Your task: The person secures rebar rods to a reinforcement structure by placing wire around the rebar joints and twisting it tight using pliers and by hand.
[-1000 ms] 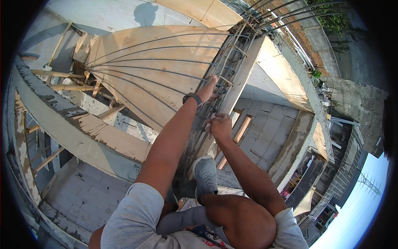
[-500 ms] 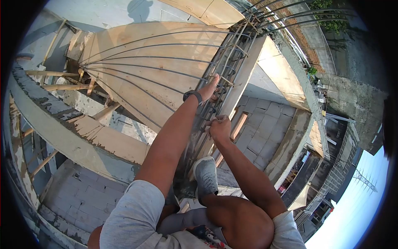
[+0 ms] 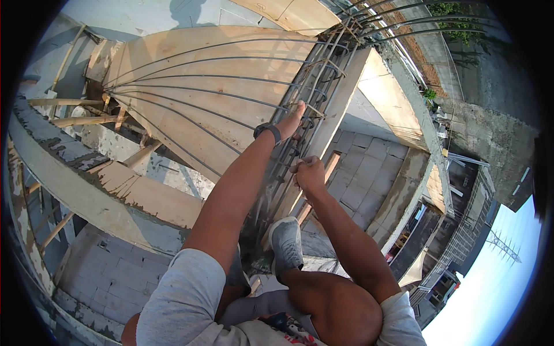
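My left hand [image 3: 292, 124], with a dark watch [image 3: 268, 133] on the wrist, is at the rebar cage [image 3: 314, 95] in the beam form. Its thumb points up along the bars, and the other fingers curl down over a steel bar, partly hidden. Closer to me, my right hand [image 3: 310, 173] is closed in a pinch at the cage's near right side. Whatever it holds is too small to make out. Thin curved steel bars [image 3: 213, 92] fan out from the cage across a plywood panel [image 3: 190, 63] to the left.
My grey shoe [image 3: 285, 245] rests by the beam's near end. A concrete-edged wall [image 3: 86, 184] curves along the left. Openings on both sides drop to block surfaces [image 3: 369, 173] below. More bars [image 3: 427, 23] stick out at the top right. Wooden props [image 3: 86, 120] stand at left.
My right hand has shifted slightly up and right along the cage, and its wrist has turned a little. My left hand stays nearly in place. The view has moved slightly.
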Demonstrator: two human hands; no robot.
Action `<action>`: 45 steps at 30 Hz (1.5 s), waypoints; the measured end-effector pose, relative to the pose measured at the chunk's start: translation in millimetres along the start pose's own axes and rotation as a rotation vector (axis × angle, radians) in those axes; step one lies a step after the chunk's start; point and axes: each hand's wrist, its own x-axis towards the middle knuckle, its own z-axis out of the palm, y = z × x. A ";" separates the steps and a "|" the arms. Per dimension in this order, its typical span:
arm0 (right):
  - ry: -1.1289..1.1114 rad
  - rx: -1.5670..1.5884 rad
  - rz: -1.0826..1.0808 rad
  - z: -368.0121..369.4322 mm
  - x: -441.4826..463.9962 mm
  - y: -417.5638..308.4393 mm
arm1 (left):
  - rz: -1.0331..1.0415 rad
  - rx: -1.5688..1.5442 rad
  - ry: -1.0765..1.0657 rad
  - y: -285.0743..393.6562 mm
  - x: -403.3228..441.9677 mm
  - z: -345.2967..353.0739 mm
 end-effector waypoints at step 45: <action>-0.118 -0.163 -0.111 -2.6 -7.8 -13.0 | -0.313 0.316 0.333 -25.5 -39.9 8.5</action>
